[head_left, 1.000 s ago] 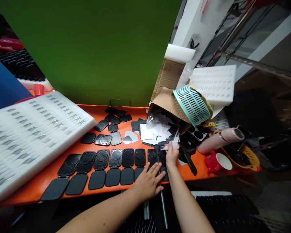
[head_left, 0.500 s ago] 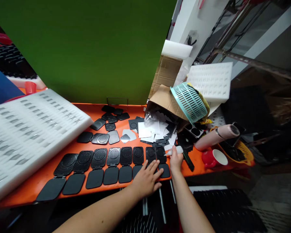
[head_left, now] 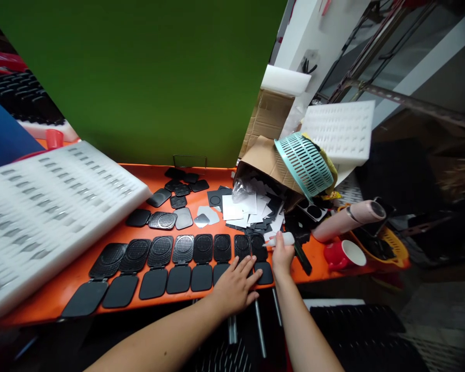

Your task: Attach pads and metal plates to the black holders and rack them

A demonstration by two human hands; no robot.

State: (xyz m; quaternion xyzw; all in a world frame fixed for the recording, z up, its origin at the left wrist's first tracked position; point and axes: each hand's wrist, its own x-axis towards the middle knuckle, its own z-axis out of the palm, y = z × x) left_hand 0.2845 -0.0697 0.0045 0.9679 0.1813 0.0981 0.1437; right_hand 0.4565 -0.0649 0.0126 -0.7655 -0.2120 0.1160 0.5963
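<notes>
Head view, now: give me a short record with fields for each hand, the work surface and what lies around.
left hand: flat, fingers spread, on the right end of the row of black cases
right hand: gripping a small white bottle, tip near the last case
surface: orange table
left of row: white slotted tray
right: red cup, teal basket on a cardboard box

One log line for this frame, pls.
left hand: open, flat on right end of row of black hinged plates | right hand: grip shut on small white bottle, nozzle toward last plate | surface: orange table
</notes>
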